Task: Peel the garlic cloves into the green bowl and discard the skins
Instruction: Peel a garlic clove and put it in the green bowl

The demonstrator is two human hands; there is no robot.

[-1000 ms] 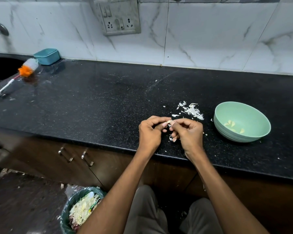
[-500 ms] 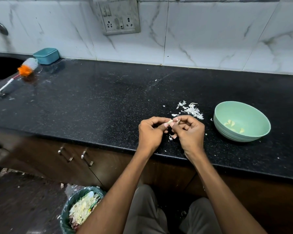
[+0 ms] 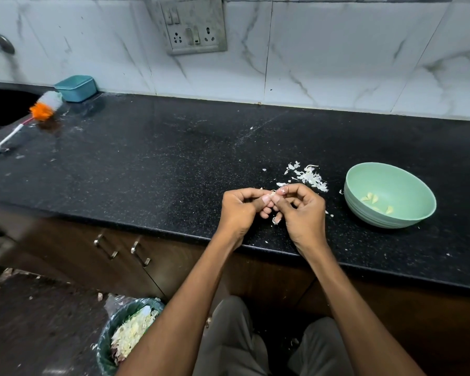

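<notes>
My left hand [image 3: 240, 210] and my right hand [image 3: 301, 213] meet above the front of the black counter [image 3: 147, 164]. Both pinch one small garlic clove [image 3: 275, 196] between their fingertips; most of it is hidden by the fingers. To the right stands the green bowl [image 3: 407, 191] with a few peeled cloves [image 3: 375, 203] inside. A heap of white garlic skins [image 3: 308, 177] lies just behind my hands. One more scrap of skin [image 3: 275, 220] lies under them.
A bin [image 3: 111, 332] lined with a green bag and full of peelings stands on the floor at lower left. At far left lie a brush with an orange and white head [image 3: 42, 108] and a teal box [image 3: 76, 87]. A socket plate [image 3: 194, 25] hangs on the marble wall.
My right hand's fingers have shifted slightly up on the clove. Both hands otherwise stay in the same place.
</notes>
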